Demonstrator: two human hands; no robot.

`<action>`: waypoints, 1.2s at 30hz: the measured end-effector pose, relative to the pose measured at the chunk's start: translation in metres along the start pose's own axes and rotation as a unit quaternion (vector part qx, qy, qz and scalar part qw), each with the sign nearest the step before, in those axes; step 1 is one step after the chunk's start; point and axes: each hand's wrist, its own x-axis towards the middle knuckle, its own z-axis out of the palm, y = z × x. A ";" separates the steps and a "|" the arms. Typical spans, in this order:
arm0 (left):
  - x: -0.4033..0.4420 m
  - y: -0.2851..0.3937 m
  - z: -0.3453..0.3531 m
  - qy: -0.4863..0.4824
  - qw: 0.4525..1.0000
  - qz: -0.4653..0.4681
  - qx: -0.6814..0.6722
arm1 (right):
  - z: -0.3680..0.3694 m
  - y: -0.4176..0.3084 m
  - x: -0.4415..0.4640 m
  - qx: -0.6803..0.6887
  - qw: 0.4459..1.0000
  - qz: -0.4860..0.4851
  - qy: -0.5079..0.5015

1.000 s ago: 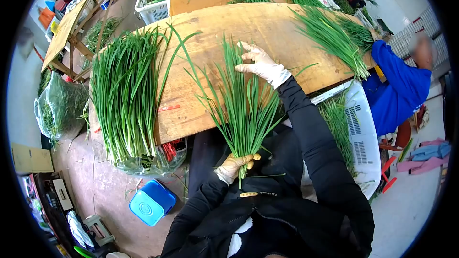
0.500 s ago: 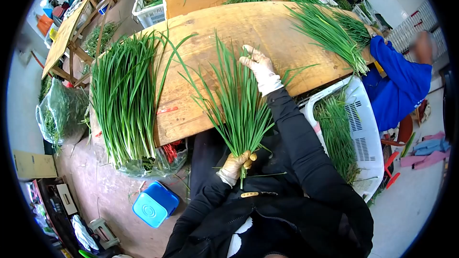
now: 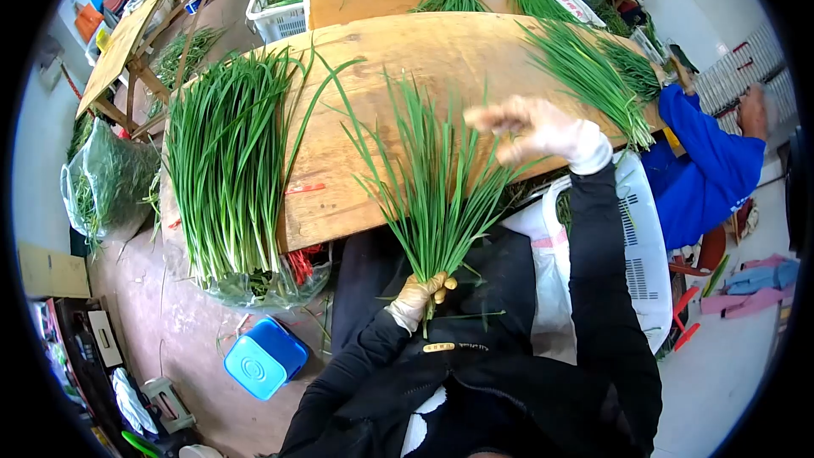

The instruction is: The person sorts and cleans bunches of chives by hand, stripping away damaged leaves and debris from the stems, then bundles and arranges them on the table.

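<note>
My left hand (image 3: pixel 414 301), in a pale glove, is wrapped round the lower stems of a bunch of garlic chives (image 3: pixel 437 195) in front of my lap. The leaves fan upward over the table edge, with a few stem ends poking out below the fist. To the right of the leaf tips, my gloved right hand (image 3: pixel 543 131) is raised and blurred, its fingers apart and nothing visible in them. A thick pile of garlic chives (image 3: pixel 229 165) lies on the left end of the wooden table (image 3: pixel 373 59), stems toward me.
A white crate (image 3: pixel 649 280) with greens stands at my right. Beside it sits a co-worker in a blue sleeve (image 3: pixel 708 144), near more chives (image 3: pixel 593 76). A blue container (image 3: pixel 265 359) and a plastic bag of greens (image 3: pixel 114 182) are on the floor at left.
My right hand has moved right, away from the upper leaves, and its fingers have spread. My left hand keeps its hold on the bunch. The view has shifted slightly.
</note>
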 end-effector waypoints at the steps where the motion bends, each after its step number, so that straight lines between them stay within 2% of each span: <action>1: 0.000 0.000 0.000 0.003 1.000 -0.005 0.001 | 0.001 0.001 0.014 0.111 0.988 0.030 0.101; 2: 0.000 0.001 0.000 0.008 1.000 -0.007 0.003 | 0.002 0.002 0.031 0.220 0.953 0.058 0.199; 4: 0.000 0.001 -0.001 0.009 1.000 -0.001 0.015 | 0.008 0.003 0.066 0.104 0.953 0.067 0.276; 5: -0.001 0.000 -0.001 0.010 1.000 0.003 0.026 | 0.011 0.000 0.083 0.103 0.954 0.063 0.273; 7: -0.001 0.001 0.000 0.009 1.000 0.008 0.022 | 0.019 -0.005 0.112 -0.032 0.960 0.094 0.262; 8: -0.001 0.001 0.001 0.005 1.000 0.008 0.019 | 0.023 0.004 0.124 -0.034 0.961 0.091 0.260; 10: -0.002 0.000 0.001 0.007 1.000 0.020 0.021 | 0.034 0.022 0.149 -0.120 0.953 0.082 0.267; 11: -0.001 0.001 0.002 0.007 1.000 0.021 0.010 | 0.038 0.023 0.148 0.003 0.953 0.002 0.304; 12: -0.001 0.003 0.002 0.008 1.000 0.020 -0.001 | 0.043 0.027 0.149 0.002 0.953 0.000 0.302; 13: 0.000 0.006 0.002 0.010 0.999 0.033 0.010 | 0.048 0.031 0.150 0.184 0.921 -0.039 0.341; 14: 0.000 0.013 0.004 0.005 0.998 0.051 0.038 | 0.051 0.028 0.149 0.359 0.855 -0.075 0.368; 15: 0.001 0.014 0.004 0.008 0.998 0.044 0.032 | 0.048 0.021 0.143 0.491 0.776 -0.024 0.394; 16: 0.001 0.014 0.004 0.011 0.999 0.037 0.025 | 0.045 0.026 0.141 0.491 0.778 -0.022 0.392; 18: 0.002 0.008 0.000 0.014 0.999 0.027 0.011 | 0.031 0.033 0.134 0.612 0.675 -0.105 0.399; 20: 0.002 0.006 -0.001 0.015 1.000 0.016 -0.005 | 0.022 0.025 0.121 0.606 0.696 -0.110 0.369; 21: 0.001 0.008 0.000 0.017 1.000 0.019 0.003 | 0.020 0.017 0.114 0.524 0.796 -0.113 0.283; 22: 0.000 0.009 0.001 0.019 0.999 0.023 0.011 | 0.019 0.008 0.107 0.429 0.876 -0.115 0.189; 23: 0.001 0.008 0.000 0.020 0.999 0.025 0.009 | 0.017 -0.020 0.093 0.379 0.924 -0.046 0.023; 24: 0.002 0.008 -0.001 0.026 0.999 0.015 0.018 | 0.018 -0.044 0.082 0.313 0.938 0.024 -0.144; 25: 0.003 0.007 -0.002 0.033 0.999 0.005 0.027 | 0.020 -0.051 0.084 0.229 0.943 0.050 -0.235; 26: 0.003 0.007 -0.002 0.034 0.999 0.005 0.025 | 0.027 -0.047 0.090 0.236 0.947 0.063 -0.209; 28: 0.003 0.006 -0.002 0.022 1.000 0.010 0.013 | 0.027 -0.044 0.103 0.130 0.981 0.081 -0.121; 29: 0.004 0.006 -0.003 0.022 1.000 0.011 0.013 | 0.030 -0.052 0.108 0.130 0.985 0.113 0.002; 30: 0.005 0.004 -0.003 0.023 1.000 0.014 0.011 | 0.036 -0.052 0.117 0.130 0.985 0.112 0.001; 32: 0.004 0.003 -0.004 0.025 1.000 0.017 0.009 | 0.054 -0.037 0.138 0.188 0.963 0.108 0.161; 34: 0.003 0.005 -0.003 0.023 0.999 0.010 0.034 | 0.074 -0.007 0.161 0.164 0.972 0.095 0.141; 36: 0.001 0.006 0.000 0.024 0.999 0.017 0.034 | 0.079 -0.009 0.164 0.131 0.972 0.123 0.152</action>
